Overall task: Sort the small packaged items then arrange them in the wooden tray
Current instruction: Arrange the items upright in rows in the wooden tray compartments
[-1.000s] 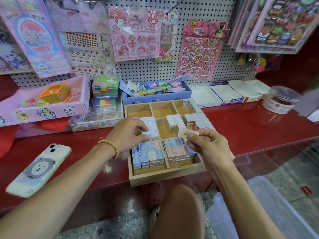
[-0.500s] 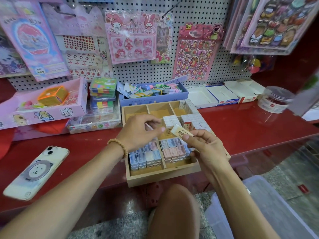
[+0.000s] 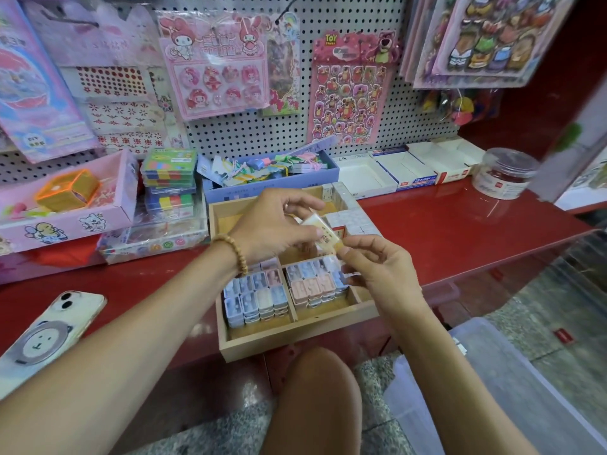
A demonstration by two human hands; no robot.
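A wooden tray (image 3: 295,336) with several compartments sits at the red counter's front edge. Its two near compartments hold rows of small pastel packets (image 3: 259,295), blue on the left and pink and blue on the right. White packets (image 3: 353,218) fill its far right side. Above the tray's middle, my left hand (image 3: 272,229) and my right hand (image 3: 377,274) both pinch one small pale yellow packet (image 3: 323,233), the left from above, the right at its lower end. The tray's middle compartments are hidden by my hands.
A phone (image 3: 42,333) lies at the counter's left. Behind the tray stand a blue box (image 3: 272,182) of clips, a pink box (image 3: 65,208), stacked colourful cases (image 3: 169,182) and open white boxes (image 3: 394,174). A clear jar (image 3: 504,177) is at right. Sticker sheets hang on the pegboard.
My left hand lifted from the white packets in the tray and came over to the yellow packet in my right hand. Both hands now hold it, higher above the tray.
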